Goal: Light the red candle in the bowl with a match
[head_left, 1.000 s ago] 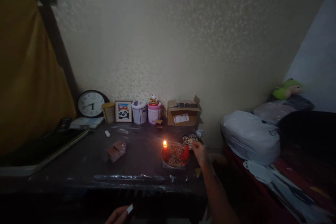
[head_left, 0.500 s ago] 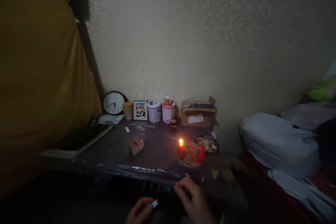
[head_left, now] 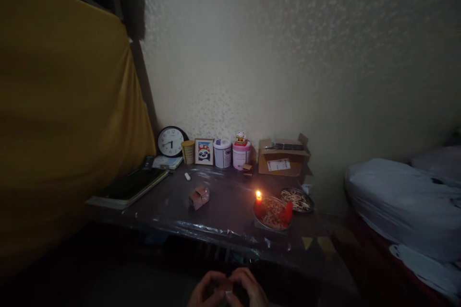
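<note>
Both hands meet low in the picture, just short of the table's near edge. My left hand (head_left: 208, 290) is closed around one side of a small brownish matchbox (head_left: 226, 286) that shows a pale end. On its other side my right hand (head_left: 248, 288) has its fingers curled in and pressed to it. The fingers cover most of the box, and dim light hides its details. Beyond them on the table, a lit red candle (head_left: 259, 199) stands at the left side of a round dish (head_left: 272, 226) filled with small brownish bits. A red object (head_left: 287, 214) is at the dish's right side.
A second dish (head_left: 297, 200) holds pale thin sticks. A plastic-wrapped bundle of small brown boxes (head_left: 199, 196) lies mid-table. Along the wall stand a clock (head_left: 170, 141), a panda picture (head_left: 204, 152), two tubs (head_left: 222, 154) and a cardboard box (head_left: 280, 163). A yellow curtain (head_left: 72, 105) hangs left.
My right hand has moved down and left to meet my left hand; before, they were apart, the left holding the pale-ended box. The view has turned slightly left.
</note>
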Available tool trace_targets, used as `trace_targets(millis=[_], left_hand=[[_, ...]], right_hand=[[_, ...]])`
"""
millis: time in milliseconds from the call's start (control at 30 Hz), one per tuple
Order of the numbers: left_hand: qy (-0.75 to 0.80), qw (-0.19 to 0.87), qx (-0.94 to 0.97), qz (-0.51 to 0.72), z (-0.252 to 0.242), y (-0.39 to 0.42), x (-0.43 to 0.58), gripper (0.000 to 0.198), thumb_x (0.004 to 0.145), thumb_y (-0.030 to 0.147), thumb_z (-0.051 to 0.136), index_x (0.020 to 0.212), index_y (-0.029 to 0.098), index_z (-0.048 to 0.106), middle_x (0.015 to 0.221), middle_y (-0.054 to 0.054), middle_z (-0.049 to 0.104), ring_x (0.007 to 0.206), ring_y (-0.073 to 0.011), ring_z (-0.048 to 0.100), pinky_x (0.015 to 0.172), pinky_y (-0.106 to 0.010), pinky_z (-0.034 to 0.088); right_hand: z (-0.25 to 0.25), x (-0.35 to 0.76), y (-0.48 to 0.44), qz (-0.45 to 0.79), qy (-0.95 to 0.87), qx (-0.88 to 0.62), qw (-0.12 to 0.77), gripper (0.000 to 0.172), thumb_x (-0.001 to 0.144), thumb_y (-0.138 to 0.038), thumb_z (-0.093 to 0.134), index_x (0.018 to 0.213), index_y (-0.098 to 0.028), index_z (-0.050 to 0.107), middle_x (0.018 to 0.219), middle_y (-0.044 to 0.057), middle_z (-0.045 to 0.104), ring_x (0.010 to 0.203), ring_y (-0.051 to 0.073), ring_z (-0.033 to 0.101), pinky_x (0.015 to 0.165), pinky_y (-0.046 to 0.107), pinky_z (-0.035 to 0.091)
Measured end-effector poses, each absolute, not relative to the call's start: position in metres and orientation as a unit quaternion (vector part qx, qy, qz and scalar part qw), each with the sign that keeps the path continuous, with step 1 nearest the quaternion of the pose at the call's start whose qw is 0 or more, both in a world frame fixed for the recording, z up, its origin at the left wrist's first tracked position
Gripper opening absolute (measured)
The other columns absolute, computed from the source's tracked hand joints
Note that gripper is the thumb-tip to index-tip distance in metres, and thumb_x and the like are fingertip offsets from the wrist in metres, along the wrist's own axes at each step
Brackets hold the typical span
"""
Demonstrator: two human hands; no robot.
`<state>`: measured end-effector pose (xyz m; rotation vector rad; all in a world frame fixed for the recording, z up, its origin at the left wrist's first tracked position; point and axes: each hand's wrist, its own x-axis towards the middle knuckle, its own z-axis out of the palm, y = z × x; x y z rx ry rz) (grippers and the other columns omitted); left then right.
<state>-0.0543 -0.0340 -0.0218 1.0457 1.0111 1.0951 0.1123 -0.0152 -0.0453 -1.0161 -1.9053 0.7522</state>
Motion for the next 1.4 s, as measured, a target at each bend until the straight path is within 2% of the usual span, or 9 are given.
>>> trace_targets(millis=[200, 633, 767, 1033, 1267, 1400], left_hand=[[0.445, 0.595, 0.481, 0.465, -0.016, -0.037, -0.058, 0.039, 0.053, 0.047, 0.075, 0.08, 0.019, 0.068, 0.076, -0.004, 0.065, 0.079, -0.0229, 0.056, 0.074, -0.03, 0.041], [0.474, 0.603, 0.428, 0.478, -0.019, -0.039, -0.058, 0.035, 0.059, 0.048, 0.071, 0.079, 0.019, 0.068, 0.076, -0.003, 0.066, 0.078, -0.0215, 0.057, 0.074, -0.03, 0.043], [0.488, 0.588, 0.423, 0.486, -0.025, -0.037, -0.058, 0.037, 0.058, 0.049, 0.071, 0.077, 0.018, 0.069, 0.075, -0.004, 0.067, 0.078, -0.0225, 0.058, 0.073, -0.03, 0.043], [0.481, 0.617, 0.377, 0.495, -0.025, -0.037, -0.057, 0.037, 0.054, 0.048, 0.073, 0.076, 0.019, 0.069, 0.073, -0.002, 0.067, 0.072, -0.0205, 0.059, 0.066, -0.029, 0.044], [0.46, 0.669, 0.313, 0.493, -0.031, -0.031, -0.051, 0.037, 0.052, 0.049, 0.075, 0.072, 0.019, 0.066, 0.06, 0.0, 0.065, 0.059, -0.0158, 0.057, 0.057, -0.026, 0.041], [0.452, 0.68, 0.281, 0.505, -0.021, -0.027, -0.042, 0.041, 0.048, 0.056, 0.073, 0.064, 0.019, 0.066, 0.061, -0.004, 0.067, 0.062, -0.0206, 0.061, 0.061, -0.032, 0.045]], right_hand=[[-0.049, 0.111, -0.016, 0.314, -0.762, -0.405, 0.397, 0.019, 0.07, -0.029, 0.06, 0.088, -0.023, 0.058, 0.086, 0.002, 0.061, 0.081, 0.017, 0.06, 0.073, 0.024, 0.046], [-0.044, 0.107, -0.022, 0.323, -0.752, -0.449, 0.36, 0.021, 0.065, -0.018, 0.062, 0.085, -0.022, 0.059, 0.086, 0.001, 0.063, 0.082, 0.017, 0.061, 0.074, 0.023, 0.045], [-0.046, 0.108, -0.022, 0.326, -0.753, -0.45, 0.352, 0.023, 0.065, -0.02, 0.064, 0.087, -0.023, 0.06, 0.086, 0.001, 0.064, 0.082, 0.018, 0.06, 0.075, 0.023, 0.045], [-0.047, 0.111, -0.02, 0.331, -0.755, -0.426, 0.374, 0.023, 0.066, -0.026, 0.064, 0.089, -0.024, 0.061, 0.086, 0.001, 0.065, 0.081, 0.018, 0.061, 0.074, 0.024, 0.047], [-0.019, 0.114, -0.02, 0.376, -0.708, -0.438, 0.407, 0.018, 0.072, -0.026, 0.061, 0.089, -0.022, 0.062, 0.088, 0.002, 0.067, 0.085, 0.019, 0.063, 0.076, 0.025, 0.048], [0.001, 0.119, -0.022, 0.379, -0.683, -0.442, 0.441, 0.017, 0.074, -0.028, 0.059, 0.09, -0.021, 0.061, 0.088, 0.003, 0.067, 0.085, 0.02, 0.063, 0.076, 0.025, 0.049]])
